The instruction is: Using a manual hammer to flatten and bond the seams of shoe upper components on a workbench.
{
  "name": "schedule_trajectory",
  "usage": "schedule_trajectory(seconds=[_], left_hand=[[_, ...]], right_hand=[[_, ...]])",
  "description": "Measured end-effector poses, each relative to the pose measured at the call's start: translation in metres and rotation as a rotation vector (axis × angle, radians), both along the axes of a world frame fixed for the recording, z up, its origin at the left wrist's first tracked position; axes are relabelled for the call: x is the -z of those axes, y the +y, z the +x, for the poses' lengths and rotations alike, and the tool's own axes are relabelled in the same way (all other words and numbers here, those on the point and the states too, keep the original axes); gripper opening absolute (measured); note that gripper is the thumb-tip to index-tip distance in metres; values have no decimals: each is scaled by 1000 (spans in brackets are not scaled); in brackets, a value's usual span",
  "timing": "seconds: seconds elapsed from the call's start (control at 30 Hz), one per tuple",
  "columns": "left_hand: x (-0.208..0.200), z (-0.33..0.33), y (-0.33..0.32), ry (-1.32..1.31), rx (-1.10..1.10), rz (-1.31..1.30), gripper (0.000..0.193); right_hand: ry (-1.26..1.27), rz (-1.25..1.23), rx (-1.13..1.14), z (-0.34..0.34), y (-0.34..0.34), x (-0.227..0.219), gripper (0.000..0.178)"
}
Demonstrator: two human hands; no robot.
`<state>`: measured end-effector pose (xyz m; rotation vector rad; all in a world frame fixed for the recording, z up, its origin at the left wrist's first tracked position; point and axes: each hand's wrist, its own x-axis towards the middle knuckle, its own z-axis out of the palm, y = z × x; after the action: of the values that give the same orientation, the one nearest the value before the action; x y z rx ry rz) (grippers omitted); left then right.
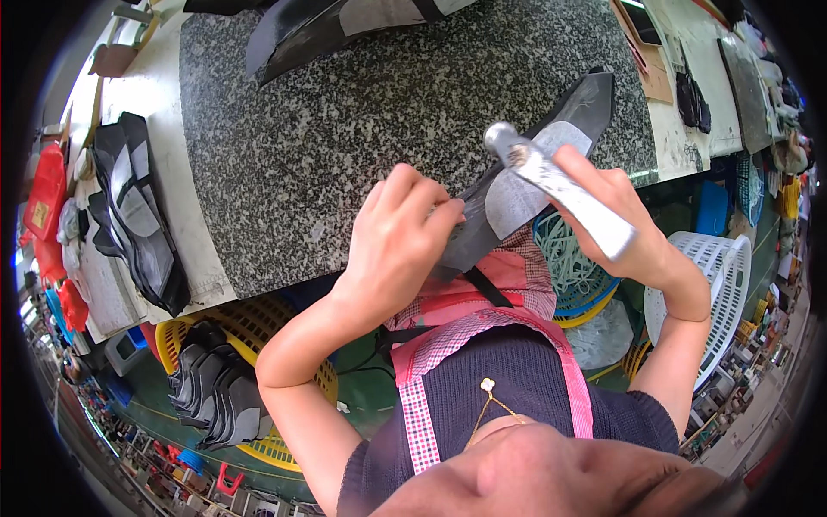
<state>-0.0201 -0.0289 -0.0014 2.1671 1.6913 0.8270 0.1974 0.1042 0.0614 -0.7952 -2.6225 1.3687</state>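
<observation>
A black and grey shoe-upper piece (517,207) lies aslant at the front edge of the speckled granite slab (284,164), its near end hanging over. The curled fingers of my left hand (394,233) are closed on the dark part of the piece, toward its near end. My right hand (622,215) grips a hammer (573,189) above the piece. The hammer's rounded metal head points up and left, and its pale handle slants down to the right. Some right-hand fingers are hidden behind the handle.
More upper pieces (353,26) lie at the slab's far edge. Another stack (138,207) sits on the table at left. Below it, a yellow basket (233,323) holds several dark pieces. At right stand a basket of pale strips (573,258) and a white basket (715,289).
</observation>
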Motion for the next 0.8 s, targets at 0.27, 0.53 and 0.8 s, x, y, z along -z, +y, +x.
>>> schedule_trajectory(seconds=[0.27,0.53,0.8], left_hand=[[-2,-15,-3,-43,-81,-46,19],[6,-10,-13,174,-17,161,23],[14,-7,-20,131,-129,196,18]], right_hand=[[-149,-93,-133,-8,-1,6,24],[-118,-2,-232,-9,-7,15,33],[-51,-140,-134,-10,-14,9,31]])
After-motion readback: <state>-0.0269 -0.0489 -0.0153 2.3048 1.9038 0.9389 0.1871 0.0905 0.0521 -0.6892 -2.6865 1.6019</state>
